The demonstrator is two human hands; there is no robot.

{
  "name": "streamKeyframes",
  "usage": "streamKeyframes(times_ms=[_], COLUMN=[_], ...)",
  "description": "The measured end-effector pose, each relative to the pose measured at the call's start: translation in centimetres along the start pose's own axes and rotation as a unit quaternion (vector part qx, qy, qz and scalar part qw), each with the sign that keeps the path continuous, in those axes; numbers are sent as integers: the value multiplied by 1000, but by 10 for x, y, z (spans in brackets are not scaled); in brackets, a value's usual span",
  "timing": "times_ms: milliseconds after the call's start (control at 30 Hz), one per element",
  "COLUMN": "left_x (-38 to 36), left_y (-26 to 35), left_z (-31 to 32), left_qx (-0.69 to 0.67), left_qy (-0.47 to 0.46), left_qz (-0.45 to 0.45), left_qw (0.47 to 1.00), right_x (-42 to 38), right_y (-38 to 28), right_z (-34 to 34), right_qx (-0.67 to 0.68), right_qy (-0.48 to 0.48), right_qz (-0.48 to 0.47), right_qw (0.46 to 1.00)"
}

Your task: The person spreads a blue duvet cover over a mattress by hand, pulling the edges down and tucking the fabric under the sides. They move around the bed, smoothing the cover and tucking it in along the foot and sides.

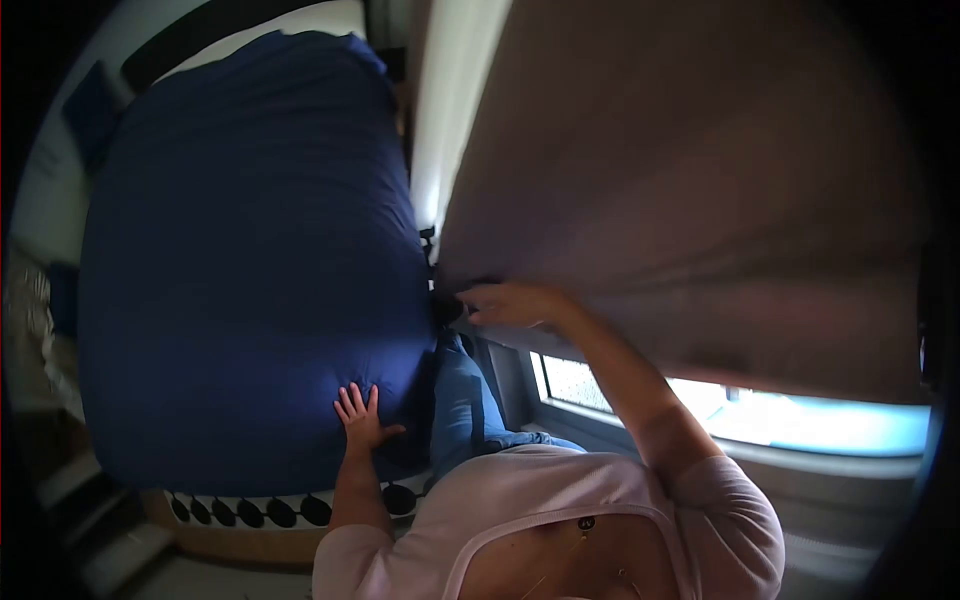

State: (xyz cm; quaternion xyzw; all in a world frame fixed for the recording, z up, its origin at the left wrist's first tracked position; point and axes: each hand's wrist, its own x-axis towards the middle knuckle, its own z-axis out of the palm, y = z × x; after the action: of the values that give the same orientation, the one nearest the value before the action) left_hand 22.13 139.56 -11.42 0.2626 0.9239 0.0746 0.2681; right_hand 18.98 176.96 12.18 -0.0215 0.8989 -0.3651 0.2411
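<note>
My left hand [365, 415] lies on the dark blue sheet [250, 250] near the bed's front edge, fingers spread and thumb out to the side. Under the fingers the cloth shows small creases. Over at the lower left corner of a large brown curtain [680, 200], my right hand [510, 303] reaches leftward, its fingers extended and slightly parted. Its fingertips overlap a dark gap between the curtain and the bed, next to my jeans-clad leg [462, 410].
A window [800, 420] shows bright light below the curtain. The bed base carries a white band with black dots [250, 514]. A dark headboard [190, 40] stands at the far end. Left of the bed is a dark blue cushion [92, 110].
</note>
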Motion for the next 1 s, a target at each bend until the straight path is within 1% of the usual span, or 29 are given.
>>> streamKeyframes(times_ms=[33,67,100,133,167,200,233,300,333,367,400,467,533,567,600,633,667,700,733,767,833,867,900,933,967,1000], left_x=[-1,2,2,7,11,10,8,10,12,13,15,14,17,23,21,14,13,18,23,31,69,97,128,164,211,251], left_y=[-6,-4,-3,-1,1,6,5,0,-4,-4,-3,-4,-11,-16,-21,-22,-23,-25,-30,-33,-46,-49,-57,-65,-64,-65], left_z=[-9,-3,-4,-10,-18,-28,-29,-9,-1,-3,-6,-12,1,0,-10,-25,-36,-45,-53,-58,-83,-113,-130,-148,-185,-222], left_qx=[23,18,19,18,17,16,15,80,116,130,129,133,250,306,193,73,-49,-92,-137,-182,-168,-160,-161,-158,-178,-195], left_qy=[1,-16,-33,-50,-52,-60,-67,25,75,116,110,95,155,183,103,20,-64,-38,-14,13,50,66,178,289,312,333], left_qz=[2,-11,-22,-31,-39,-42,-41,-24,-15,-7,-9,-9,-9,-9,-7,-5,-3,-15,-29,-42,-183,-255,-267,-276,-310,-343], left_qw=[1000,1000,999,998,998,997,997,996,990,985,985,987,956,934,976,997,997,995,990,982,967,951,933,903,880,856], right_x=[24,52,77,108,139,170,195,220,224,219,220,211,214,220,229,243,262,291,323,342,401,435,475,516,566,607], right_y=[-16,-17,-14,-13,-15,8,43,109,123,132,142,132,162,173,187,198,208,226,233,187,123,119,115,112,117,126], right_z=[-7,-14,-28,-54,-83,-105,-119,-154,-175,-195,-211,-230,-230,-221,-206,-193,-180,-164,-157,-172,-200,-209,-226,-249,-274,-285], right_qx=[-13,-31,-127,-221,-310,-397,-465,-516,-516,-511,-502,-428,-379,-359,-340,-282,-223,-218,-208,-167,-118,-108,24,153,210,267], right_qy=[34,54,88,124,159,204,225,128,67,65,39,12,-53,-38,-25,-50,-74,-136,-199,-223,-158,-70,-18,33,118,201], right_qz=[-65,-124,-128,-132,-135,-166,-165,-22,78,124,191,300,337,323,309,256,201,72,-59,-52,-55,-65,-24,18,7,-2], right_qw=[997,990,980,958,928,879,840,847,850,848,843,853,860,875,888,923,951,964,956,959,979,990,999,987,971,943])
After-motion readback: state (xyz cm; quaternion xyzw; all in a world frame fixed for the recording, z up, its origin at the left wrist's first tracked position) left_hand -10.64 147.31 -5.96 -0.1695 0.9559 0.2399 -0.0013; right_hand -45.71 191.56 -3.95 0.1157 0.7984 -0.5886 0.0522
